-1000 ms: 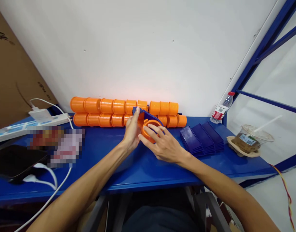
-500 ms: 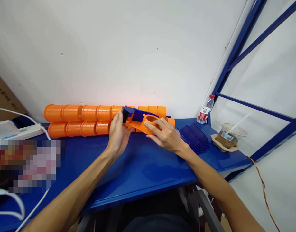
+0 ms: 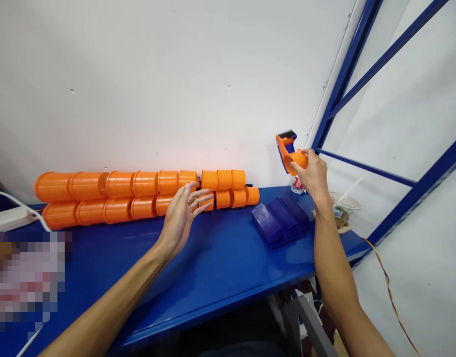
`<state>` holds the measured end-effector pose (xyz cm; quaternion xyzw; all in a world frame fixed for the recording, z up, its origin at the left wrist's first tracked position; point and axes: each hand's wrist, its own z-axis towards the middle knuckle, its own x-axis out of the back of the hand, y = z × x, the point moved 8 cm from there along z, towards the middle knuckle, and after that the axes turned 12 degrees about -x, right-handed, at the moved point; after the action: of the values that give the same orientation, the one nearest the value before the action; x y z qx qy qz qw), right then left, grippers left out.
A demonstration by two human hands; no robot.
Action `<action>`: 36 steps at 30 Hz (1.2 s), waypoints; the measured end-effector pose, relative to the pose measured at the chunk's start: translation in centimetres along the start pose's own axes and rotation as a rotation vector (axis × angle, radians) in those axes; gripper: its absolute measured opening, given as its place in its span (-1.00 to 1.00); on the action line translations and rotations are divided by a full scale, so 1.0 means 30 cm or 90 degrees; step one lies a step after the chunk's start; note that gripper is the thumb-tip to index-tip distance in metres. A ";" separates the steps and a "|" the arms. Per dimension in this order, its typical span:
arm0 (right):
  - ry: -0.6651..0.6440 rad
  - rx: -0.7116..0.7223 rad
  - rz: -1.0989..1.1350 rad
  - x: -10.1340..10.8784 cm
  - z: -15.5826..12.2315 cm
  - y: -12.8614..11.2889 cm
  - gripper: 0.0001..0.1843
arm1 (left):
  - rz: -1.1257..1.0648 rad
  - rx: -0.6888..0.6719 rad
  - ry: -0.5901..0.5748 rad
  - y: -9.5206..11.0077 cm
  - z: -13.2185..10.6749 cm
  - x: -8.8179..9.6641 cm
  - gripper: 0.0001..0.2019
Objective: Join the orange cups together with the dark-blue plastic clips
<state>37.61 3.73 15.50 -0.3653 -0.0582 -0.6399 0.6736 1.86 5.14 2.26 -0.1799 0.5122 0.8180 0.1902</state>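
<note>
An orange and blue tape dispenser point(image 3: 286, 152) with a black edge at its top is lifted above the table's right back corner. My right hand point(image 3: 314, 173) grips it by its round orange hub. My left hand point(image 3: 179, 216) is raised over the table, fingers apart and nothing in it, just in front of two long rows of orange tape-dispenser hubs point(image 3: 118, 185). Between my hands, on the table, lie stacked dark blue plastic plates point(image 3: 268, 222).
A bottle with a red label point(image 3: 297, 184) stands behind the dispenser, partly covered. A lidded drink cup point(image 3: 341, 210) with a straw sits beyond my right wrist. Blue metal rails point(image 3: 365, 166) rise at the right, and a white power strip point(image 3: 12, 219) lies at the left.
My left hand has let go of the tape dispenser and opened. My right hand has carried the dispenser up and to the right, tipping it upright. The view has shifted to the right.
</note>
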 end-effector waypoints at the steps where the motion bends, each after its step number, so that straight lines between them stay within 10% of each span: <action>1: -0.043 -0.026 -0.040 -0.023 0.026 0.040 -0.55 | 0.004 0.000 -0.004 -0.003 0.000 0.000 -0.50; 11: -0.457 -0.226 -0.268 -0.311 0.045 0.306 -0.78 | 0.045 0.034 -0.023 -0.035 -0.009 0.001 -0.52; 36: -0.301 -0.293 -0.276 -0.378 0.042 0.468 -0.66 | 0.077 0.050 -0.018 -0.044 -0.020 -0.007 -0.61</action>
<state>48.81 12.54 4.37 -0.6233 -0.1426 -0.6616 0.3917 2.75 5.11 1.12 -0.1295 0.5512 0.8096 0.1547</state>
